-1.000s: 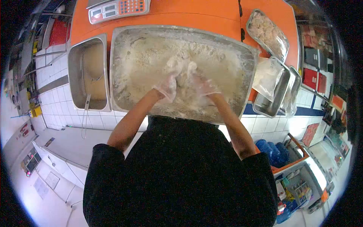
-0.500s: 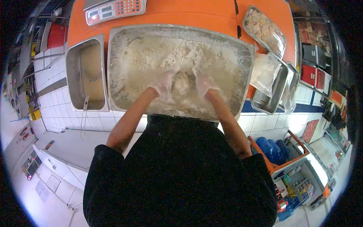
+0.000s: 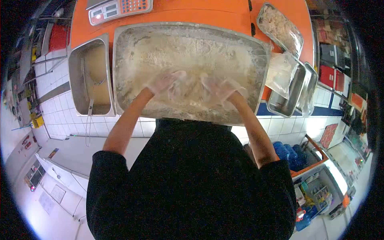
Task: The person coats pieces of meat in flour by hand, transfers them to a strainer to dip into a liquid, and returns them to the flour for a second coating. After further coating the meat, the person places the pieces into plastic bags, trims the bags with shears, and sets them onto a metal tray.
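Note:
A wide metal tray (image 3: 262, 76) holds a broad layer of pale flour (image 3: 188, 50). My left hand (image 3: 165, 82), in a clear plastic glove, is down in the flour left of the middle. Opposite it, my right hand (image 3: 219, 87), gloved the same way, points inward from the right. Flour lies heaped and blurred in the gap between them. Motion smears the fingers of both hands, and I cannot make out whether anything is in them.
Left of the tray stands a deep metal pan (image 3: 72, 80) of cloudy liquid with a wire strainer (image 3: 91, 106). A scale (image 3: 120, 10) sits behind on the orange table (image 3: 200, 14). To the right are a pan of raw chicken pieces (image 3: 280, 28), a plastic bag (image 3: 280, 74) and a metal pan (image 3: 276, 105).
My hands have shifted and turned inward, with the forearms spread wider. The coated lump between them no longer shows distinctly, and the clumpy flour at the back looks flatter.

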Demonstrator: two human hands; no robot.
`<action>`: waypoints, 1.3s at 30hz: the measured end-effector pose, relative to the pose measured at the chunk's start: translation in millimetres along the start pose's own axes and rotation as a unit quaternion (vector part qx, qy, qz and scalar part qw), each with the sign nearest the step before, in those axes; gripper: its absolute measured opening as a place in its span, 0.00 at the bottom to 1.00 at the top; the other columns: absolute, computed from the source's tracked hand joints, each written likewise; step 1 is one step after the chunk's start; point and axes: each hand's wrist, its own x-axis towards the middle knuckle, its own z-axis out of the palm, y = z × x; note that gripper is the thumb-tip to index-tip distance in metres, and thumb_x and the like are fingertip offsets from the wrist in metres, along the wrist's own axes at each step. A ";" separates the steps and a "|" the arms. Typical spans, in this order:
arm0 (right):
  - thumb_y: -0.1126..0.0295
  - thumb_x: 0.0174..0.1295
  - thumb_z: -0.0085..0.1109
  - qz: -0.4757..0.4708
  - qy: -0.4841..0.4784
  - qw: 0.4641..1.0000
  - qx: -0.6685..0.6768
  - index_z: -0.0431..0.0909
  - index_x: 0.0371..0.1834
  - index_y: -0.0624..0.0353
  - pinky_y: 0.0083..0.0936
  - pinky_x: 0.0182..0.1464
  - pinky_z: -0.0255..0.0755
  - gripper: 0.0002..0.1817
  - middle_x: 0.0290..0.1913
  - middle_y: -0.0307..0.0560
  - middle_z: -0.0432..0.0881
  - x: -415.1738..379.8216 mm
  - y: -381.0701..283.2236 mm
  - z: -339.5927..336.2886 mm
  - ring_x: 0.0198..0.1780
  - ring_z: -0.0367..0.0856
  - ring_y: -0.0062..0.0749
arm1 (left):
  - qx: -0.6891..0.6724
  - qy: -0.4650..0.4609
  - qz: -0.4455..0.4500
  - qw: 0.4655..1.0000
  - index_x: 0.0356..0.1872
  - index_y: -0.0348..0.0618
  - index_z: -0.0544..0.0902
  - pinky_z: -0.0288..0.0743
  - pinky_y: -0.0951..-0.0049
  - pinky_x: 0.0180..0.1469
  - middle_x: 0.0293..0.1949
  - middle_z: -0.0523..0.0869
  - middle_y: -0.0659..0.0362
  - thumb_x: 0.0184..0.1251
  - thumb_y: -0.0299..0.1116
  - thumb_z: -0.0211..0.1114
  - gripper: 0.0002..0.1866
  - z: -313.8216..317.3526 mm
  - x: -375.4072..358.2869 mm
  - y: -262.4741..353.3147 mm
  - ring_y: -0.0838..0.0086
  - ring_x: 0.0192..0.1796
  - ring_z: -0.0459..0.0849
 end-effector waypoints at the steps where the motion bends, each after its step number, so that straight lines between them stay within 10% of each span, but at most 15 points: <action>1: 0.55 0.66 0.48 0.040 -0.109 0.980 0.159 0.69 0.63 0.55 0.46 0.64 0.63 0.26 0.61 0.51 0.74 -10.1 -3.8 -25.9 0.61 0.72 0.47 | 0.000 -0.036 -0.010 0.999 0.72 0.50 0.61 0.54 0.56 0.72 0.70 0.63 0.44 0.72 0.38 0.46 0.27 0.6 -15.4 -3.0 0.51 0.70 0.64; 5: 0.68 0.57 0.54 0.188 -0.056 0.964 0.177 0.72 0.53 0.61 0.35 0.46 0.75 0.20 0.34 0.50 0.83 -41.1 -21.9 7.5 0.41 0.82 0.40 | 0.105 -0.324 -0.270 0.900 0.74 0.49 0.57 0.53 0.57 0.73 0.72 0.60 0.46 0.71 0.40 0.47 0.30 -43.5 -29.5 26.5 0.52 0.69 0.67; 8: 0.56 0.63 0.54 0.036 -0.147 0.987 0.057 0.78 0.55 0.56 0.35 0.63 0.67 0.21 0.57 0.49 0.79 -26.7 -33.8 27.7 0.57 0.77 0.41 | 0.115 -0.263 -0.187 0.940 0.70 0.43 0.63 0.61 0.58 0.68 0.69 0.66 0.46 0.73 0.44 0.47 0.28 -2.3 -31.4 16.3 0.53 0.65 0.72; 10: 0.60 0.65 0.55 0.127 -0.019 0.758 0.639 0.75 0.59 0.58 0.34 0.64 0.66 0.22 0.59 0.51 0.78 -16.7 -30.8 51.2 0.60 0.76 0.39 | -0.220 -0.183 -0.224 0.932 0.64 0.41 0.70 0.57 0.58 0.71 0.64 0.73 0.47 0.68 0.36 0.48 0.25 20.7 -20.2 7.3 0.60 0.67 0.70; 14: 0.63 0.66 0.54 0.203 -0.028 0.715 0.669 0.70 0.64 0.59 0.33 0.68 0.62 0.25 0.64 0.52 0.74 17.1 -53.0 42.0 0.66 0.70 0.37 | -0.390 0.019 -0.262 0.883 0.63 0.41 0.72 0.64 0.58 0.68 0.62 0.75 0.49 0.71 0.37 0.46 0.23 61.8 -4.7 -4.2 0.61 0.65 0.74; 16: 0.59 0.67 0.52 0.112 0.145 0.773 0.607 0.69 0.65 0.60 0.34 0.64 0.66 0.25 0.65 0.49 0.71 16.6 -58.5 22.8 0.63 0.71 0.42 | -0.802 0.057 -0.367 0.468 0.63 0.40 0.72 0.72 0.59 0.63 0.59 0.79 0.50 0.73 0.37 0.48 0.22 29.0 4.0 20.2 0.62 0.59 0.80; 23: 0.68 0.66 0.47 0.102 0.004 0.981 0.164 0.59 0.71 0.64 0.35 0.68 0.62 0.29 0.69 0.58 0.66 11.1 -16.2 -50.6 0.68 0.67 0.47 | -0.772 0.103 -0.093 0.620 0.67 0.47 0.69 0.69 0.68 0.64 0.59 0.79 0.55 0.74 0.39 0.51 0.22 20.3 37.8 21.2 0.71 0.58 0.77; 25: 0.63 0.64 0.49 0.309 0.001 0.794 0.523 0.57 0.72 0.64 0.41 0.67 0.62 0.33 0.68 0.60 0.65 14.2 -4.8 -35.5 0.67 0.66 0.51 | -0.303 0.069 -0.064 0.948 0.65 0.46 0.71 0.67 0.65 0.66 0.61 0.76 0.53 0.69 0.35 0.56 0.23 -11.2 40.6 22.6 0.70 0.60 0.75; 26: 0.63 0.64 0.49 0.310 0.000 0.794 0.523 0.57 0.72 0.64 0.41 0.67 0.62 0.33 0.68 0.60 0.65 10.4 -2.5 -18.9 0.67 0.66 0.51 | -0.304 0.068 -0.063 0.948 0.65 0.46 0.71 0.67 0.65 0.66 0.61 0.76 0.53 0.69 0.35 0.56 0.23 1.1 42.4 17.5 0.70 0.60 0.75; 27: 0.61 0.66 0.48 0.258 0.090 0.953 0.133 0.63 0.65 0.63 0.41 0.60 0.68 0.27 0.60 0.58 0.73 6.3 -2.5 -0.9 0.59 0.74 0.52 | -0.278 0.093 -0.114 0.949 0.67 0.44 0.68 0.62 0.64 0.69 0.64 0.72 0.53 0.69 0.36 0.57 0.25 12.8 45.1 12.8 0.67 0.64 0.71; 28: 0.58 0.68 0.48 0.157 0.162 0.932 -0.283 0.69 0.59 0.62 0.41 0.53 0.74 0.23 0.52 0.57 0.80 5.5 -0.5 11.7 0.50 0.81 0.52 | -0.248 0.118 -0.165 0.947 0.68 0.43 0.65 0.58 0.64 0.71 0.67 0.69 0.53 0.69 0.37 0.58 0.28 27.5 49.1 4.2 0.65 0.67 0.67; 29: 0.58 0.68 0.48 0.158 0.163 0.932 -0.284 0.69 0.59 0.62 0.41 0.53 0.74 0.23 0.52 0.57 0.80 16.3 -1.7 12.5 0.50 0.81 0.52 | -0.218 0.144 -0.215 0.941 0.70 0.41 0.62 0.54 0.64 0.73 0.70 0.65 0.53 0.69 0.38 0.59 0.31 29.6 52.4 0.4 0.62 0.71 0.63; 31: 0.54 0.68 0.48 0.357 0.018 0.895 0.267 0.71 0.56 0.63 0.43 0.54 0.74 0.24 0.52 0.58 0.81 53.6 -12.6 10.8 0.50 0.81 0.55 | -0.239 0.084 -0.202 0.946 0.69 0.41 0.63 0.54 0.60 0.72 0.69 0.65 0.50 0.68 0.40 0.59 0.31 25.3 58.4 -9.5 0.60 0.70 0.64; 35: 0.54 0.69 0.46 0.326 -0.087 0.909 0.244 0.70 0.60 0.61 0.45 0.59 0.71 0.25 0.62 0.57 0.73 45.8 -28.2 -45.8 0.59 0.75 0.53 | -0.329 -0.156 -0.140 0.921 0.67 0.43 0.69 0.56 0.48 0.70 0.68 0.63 0.42 0.64 0.51 0.60 0.34 -5.5 73.1 -8.4 0.52 0.68 0.66; 39: 0.57 0.68 0.47 0.256 0.072 0.961 0.079 0.69 0.62 0.59 0.45 0.65 0.65 0.24 0.66 0.57 0.68 9.1 40.3 97.6 0.66 0.67 0.53 | -0.143 0.006 -0.253 0.957 0.65 0.42 0.70 0.55 0.47 0.70 0.64 0.70 0.41 0.65 0.54 0.58 0.34 -31.1 32.2 16.4 0.50 0.65 0.70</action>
